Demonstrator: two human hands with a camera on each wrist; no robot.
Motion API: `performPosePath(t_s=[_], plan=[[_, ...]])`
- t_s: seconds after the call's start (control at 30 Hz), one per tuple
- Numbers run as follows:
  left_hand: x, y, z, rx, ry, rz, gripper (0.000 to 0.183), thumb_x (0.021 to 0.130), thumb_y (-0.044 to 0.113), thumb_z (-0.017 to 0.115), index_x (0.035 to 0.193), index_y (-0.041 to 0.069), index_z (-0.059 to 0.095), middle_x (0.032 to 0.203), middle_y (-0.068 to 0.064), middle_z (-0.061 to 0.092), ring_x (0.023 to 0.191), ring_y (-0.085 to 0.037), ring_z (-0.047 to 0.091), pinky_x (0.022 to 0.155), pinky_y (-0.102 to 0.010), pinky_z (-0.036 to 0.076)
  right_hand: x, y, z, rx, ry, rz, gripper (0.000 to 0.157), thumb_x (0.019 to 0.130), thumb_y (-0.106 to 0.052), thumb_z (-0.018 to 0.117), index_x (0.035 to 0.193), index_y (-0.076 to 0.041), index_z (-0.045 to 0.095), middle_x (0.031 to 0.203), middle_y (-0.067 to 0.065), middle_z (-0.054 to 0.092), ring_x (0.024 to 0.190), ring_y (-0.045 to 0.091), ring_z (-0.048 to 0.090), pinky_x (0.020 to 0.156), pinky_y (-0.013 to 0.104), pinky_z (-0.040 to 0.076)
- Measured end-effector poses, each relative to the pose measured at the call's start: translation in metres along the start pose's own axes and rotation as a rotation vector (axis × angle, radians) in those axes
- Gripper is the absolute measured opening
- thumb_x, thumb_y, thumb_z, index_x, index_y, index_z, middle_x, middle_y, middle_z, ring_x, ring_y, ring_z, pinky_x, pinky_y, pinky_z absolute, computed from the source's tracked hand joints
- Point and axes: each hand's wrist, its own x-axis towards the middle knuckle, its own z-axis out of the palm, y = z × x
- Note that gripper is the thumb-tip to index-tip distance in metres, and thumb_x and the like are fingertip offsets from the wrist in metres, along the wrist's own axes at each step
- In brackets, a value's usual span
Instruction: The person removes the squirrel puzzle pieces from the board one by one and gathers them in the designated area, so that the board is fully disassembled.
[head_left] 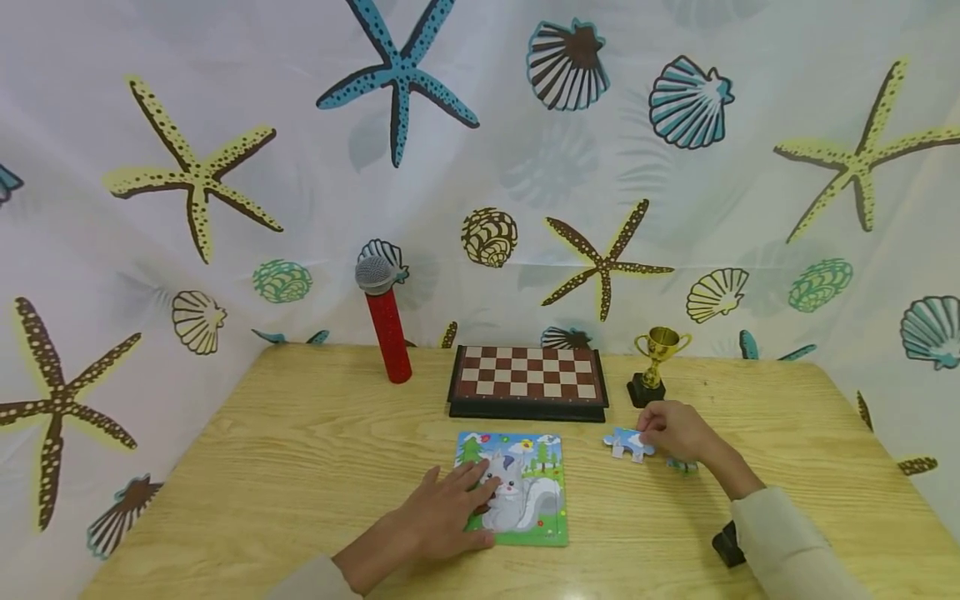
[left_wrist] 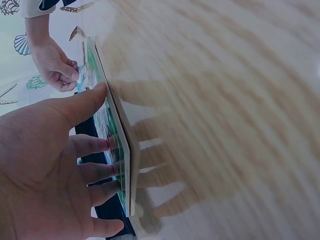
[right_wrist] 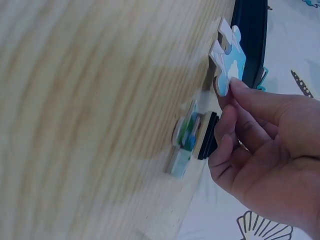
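A squirrel picture puzzle (head_left: 549, 504) lies flat on the wooden table, with my left hand (head_left: 442, 515) resting over its left side. In the left wrist view, the fingers of that hand are spread and fairly straight along the puzzle's edge. To the right of it, my right hand (head_left: 678, 432) pinches a light-blue jigsaw piece (right_wrist: 232, 62) between thumb and fingers, tilted just above the tabletop. Below that hand lie more jigsaw pieces (right_wrist: 187, 137), green and blue, partly overlapping; the head view shows only part of them (head_left: 682, 465).
A folding chessboard (head_left: 528, 408) stands behind the puzzle. A gold trophy cup (head_left: 647, 387) on a black base is at back right, a red-handled microphone (head_left: 390, 333) upright at back left. A black object (head_left: 727, 546) sits partly under the right sleeve. A shell-patterned cloth (head_left: 450, 183) hangs behind.
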Motion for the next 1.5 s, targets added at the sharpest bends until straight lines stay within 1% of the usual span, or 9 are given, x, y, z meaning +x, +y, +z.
performPosePath(t_s=[0.23,0.43,0.6,0.83,0.9,1.07,1.23,1.37,1.5], plan=[[0.001,0.001,-0.001,0.003,-0.001,-0.007,0.071,0.089,0.056,0.055,0.147,0.02,0.037,0.157,-0.007,0.028,0.144,-0.029,0.026,0.11,-0.062,0.024,-0.002,0.007,-0.006,0.002,-0.016,-0.012,0.004,0.089,-0.003,0.062,0.089,0.001,0.063,0.079,0.009,0.065,0.065,0.016,0.057,0.056,0.026,0.044],[0.0,0.002,-0.001,-0.017,-0.001,-0.008,0.071,0.089,0.055,0.055,0.147,0.019,0.037,0.157,-0.008,0.027,0.145,-0.03,0.025,0.111,-0.062,0.023,-0.002,0.008,-0.003,0.01,-0.016,-0.005,0.004,0.088,-0.001,0.061,0.086,0.0,0.064,0.075,0.007,0.064,0.061,0.014,0.055,0.055,0.025,0.045],[0.0,0.001,0.0,-0.019,0.0,-0.001,0.071,0.089,0.056,0.054,0.147,0.019,0.037,0.157,-0.008,0.027,0.144,-0.03,0.026,0.111,-0.062,0.023,-0.004,0.006,0.0,-0.013,-0.014,0.0,0.005,0.088,-0.002,0.063,0.083,0.0,0.064,0.075,0.006,0.064,0.062,0.012,0.052,0.057,0.025,0.044],[0.002,0.0,0.003,-0.002,0.008,0.004,0.071,0.089,0.058,0.053,0.147,0.021,0.036,0.157,-0.006,0.028,0.144,-0.029,0.026,0.111,-0.061,0.024,-0.001,0.003,0.001,-0.037,0.001,-0.011,0.005,0.088,-0.002,0.061,0.085,-0.002,0.065,0.078,0.006,0.065,0.065,0.011,0.054,0.057,0.024,0.044],[0.001,0.0,0.004,0.005,0.013,0.004,0.072,0.089,0.059,0.053,0.147,0.021,0.036,0.157,-0.006,0.028,0.144,-0.029,0.026,0.111,-0.061,0.024,0.003,-0.001,0.003,-0.042,0.007,-0.014,0.005,0.088,-0.003,0.062,0.085,-0.002,0.066,0.078,0.006,0.065,0.066,0.01,0.053,0.058,0.024,0.044],[0.0,-0.002,0.006,0.018,0.026,0.003,0.071,0.089,0.059,0.052,0.147,0.022,0.037,0.156,-0.006,0.028,0.144,-0.029,0.027,0.111,-0.06,0.025,0.013,-0.014,0.013,-0.041,0.013,-0.064,0.005,0.087,-0.006,0.066,0.083,-0.002,0.066,0.077,0.004,0.067,0.066,0.008,0.054,0.061,0.024,0.045],[0.001,-0.002,0.006,0.047,0.045,0.026,0.069,0.089,0.057,0.053,0.146,0.021,0.038,0.155,-0.006,0.031,0.143,-0.03,0.029,0.109,-0.059,0.028,0.024,-0.029,0.026,-0.029,0.003,-0.117,0.005,0.087,-0.007,0.066,0.084,-0.003,0.067,0.078,0.004,0.067,0.064,0.005,0.054,0.06,0.023,0.045],[0.001,-0.002,0.006,0.06,0.048,0.036,0.068,0.09,0.056,0.052,0.146,0.02,0.039,0.155,-0.006,0.032,0.142,-0.03,0.03,0.108,-0.058,0.031,0.034,-0.045,0.037,0.001,-0.005,-0.148,0.005,0.087,-0.007,0.066,0.086,-0.003,0.067,0.079,0.005,0.067,0.065,0.006,0.054,0.061,0.023,0.046],[0.0,-0.001,0.005,0.042,0.041,0.047,0.069,0.09,0.056,0.052,0.146,0.019,0.038,0.155,-0.005,0.031,0.143,-0.029,0.029,0.108,-0.059,0.031,0.043,-0.064,0.047,0.038,-0.016,-0.152,0.004,0.087,-0.006,0.066,0.086,-0.003,0.068,0.079,0.007,0.067,0.067,0.008,0.054,0.061,0.023,0.046]])
